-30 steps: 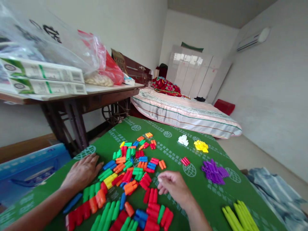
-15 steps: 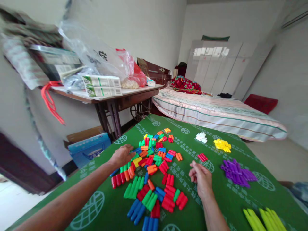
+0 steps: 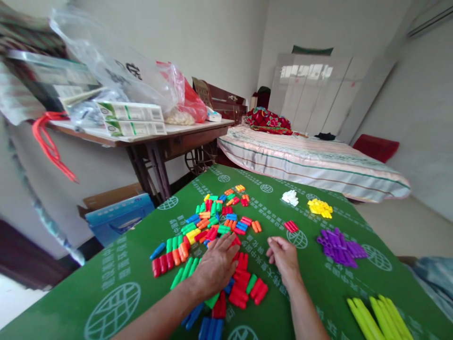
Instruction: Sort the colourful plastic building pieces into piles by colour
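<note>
While left hand (image 3: pixel 218 264) covers pieces (image 3: pixel 242 279) (nearly flat), right hand (image 3: pixel 284 257) loosely curled.

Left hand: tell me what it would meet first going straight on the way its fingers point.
Probably the red pieces, right by the fingertips of the left hand; the picture leaves unclear whether they touch.

I've got a green surface (image 3: pixel 329 288), white globe-and-lettering print (image 3: pixel 113 309). Mixed pieces (image 3: pixel 212 233): red, green, blue, orange, yellow. White pile (image 3: pixel 290 198), yellow pile (image 3: pixel 320 208), purple pile (image 3: pixel 338 246), lime pile (image 3: pixel 389 317). Red floral quilt (image 3: pixel 271 122), striped bedsheet (image 3: pixel 300 163).
</note>
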Tool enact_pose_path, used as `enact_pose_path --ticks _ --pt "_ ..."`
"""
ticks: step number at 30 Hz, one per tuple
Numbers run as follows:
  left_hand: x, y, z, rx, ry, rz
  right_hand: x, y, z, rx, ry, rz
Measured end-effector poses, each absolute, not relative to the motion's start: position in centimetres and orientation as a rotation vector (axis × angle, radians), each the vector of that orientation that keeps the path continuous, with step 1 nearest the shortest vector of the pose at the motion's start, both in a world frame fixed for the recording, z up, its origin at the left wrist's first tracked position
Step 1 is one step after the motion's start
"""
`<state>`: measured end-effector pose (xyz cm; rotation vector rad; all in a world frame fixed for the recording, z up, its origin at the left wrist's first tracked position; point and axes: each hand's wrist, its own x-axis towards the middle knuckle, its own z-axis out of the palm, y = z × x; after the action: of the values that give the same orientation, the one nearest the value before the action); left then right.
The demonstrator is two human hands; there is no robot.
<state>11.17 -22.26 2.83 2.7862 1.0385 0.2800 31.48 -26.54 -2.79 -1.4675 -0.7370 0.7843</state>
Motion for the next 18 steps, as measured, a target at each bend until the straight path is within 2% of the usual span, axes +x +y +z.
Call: enact_pose_path --ticks 5,18 --pt "11.7 -22.9 2.2 2.81 1.019 0.199 31.7 -26.5 -2.5 -1.492 -0.735 0.805" --pt "9.5 -26.0 1.6 2.786 1.084 0.464 31.8 -26.8 -2.2 -1.539 -0.76 0.816"
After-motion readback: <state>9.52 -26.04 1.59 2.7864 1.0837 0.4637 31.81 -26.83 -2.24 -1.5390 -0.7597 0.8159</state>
